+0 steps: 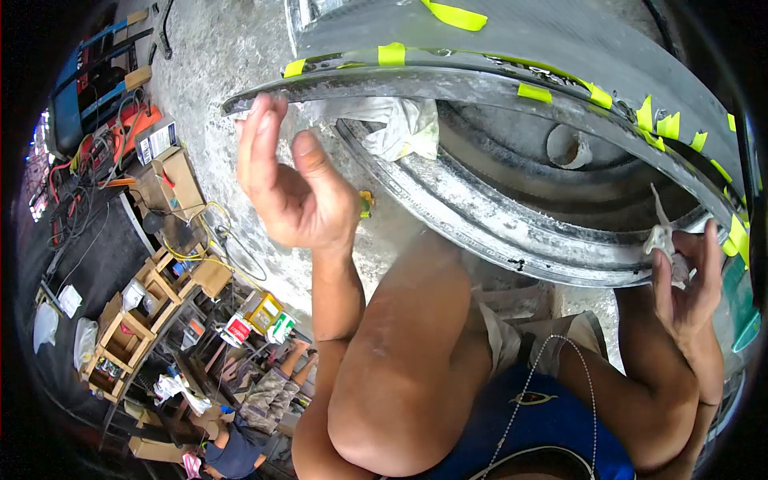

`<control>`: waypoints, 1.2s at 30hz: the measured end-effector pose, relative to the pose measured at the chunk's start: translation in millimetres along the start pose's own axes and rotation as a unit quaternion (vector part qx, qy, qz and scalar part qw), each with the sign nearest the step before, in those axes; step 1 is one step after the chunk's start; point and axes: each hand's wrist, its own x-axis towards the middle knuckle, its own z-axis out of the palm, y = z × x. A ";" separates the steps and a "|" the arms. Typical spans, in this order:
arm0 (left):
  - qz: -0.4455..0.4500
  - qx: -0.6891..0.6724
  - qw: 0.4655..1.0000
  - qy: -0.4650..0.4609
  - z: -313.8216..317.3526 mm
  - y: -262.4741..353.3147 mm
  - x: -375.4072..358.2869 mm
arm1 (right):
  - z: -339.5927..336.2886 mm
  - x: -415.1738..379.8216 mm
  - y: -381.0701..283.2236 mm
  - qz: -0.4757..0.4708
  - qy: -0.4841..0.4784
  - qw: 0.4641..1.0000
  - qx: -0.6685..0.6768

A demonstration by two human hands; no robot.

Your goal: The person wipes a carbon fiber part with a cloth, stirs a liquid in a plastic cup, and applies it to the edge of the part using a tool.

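A half-open left hand (300, 188) reaches the tapered tip of a curved, dust-scuffed grey strip (456, 83) tagged with neon tape (534, 93) above a powdery tire (488, 234), while the loosely curled right hand (690, 288) holds a crumpled pale scrap (661, 238).

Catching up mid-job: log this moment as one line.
left hand: open, near strip end | right hand: holding crumpled scrap | rag: by tire

So this person's rocking a bright blue top (552, 436) with a little oval emblem (534, 398) on it, dark inside a yellowish outline, plus thin pale piping (520, 454). Beaded silvery chain (594, 380) over the top. Beige shorts (572, 330), legs bare from there. Both forearms are bare too, and the left hand's (300, 196) fingertips look kinda dusty.
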 end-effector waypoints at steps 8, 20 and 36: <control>-0.149 -0.058 0.985 0.069 -30.7 11.2 -11.8 | -35.0 42.3 -36.7 -0.112 -0.136 0.977 0.116; -0.312 -0.469 0.823 -0.071 -78.5 137.5 19.2 | -84.6 72.5 -181.8 -0.022 0.031 0.986 0.162; -0.437 -0.638 0.619 0.136 -65.4 153.4 -54.9 | -2.4 70.5 -263.1 -0.229 -0.053 0.963 -0.130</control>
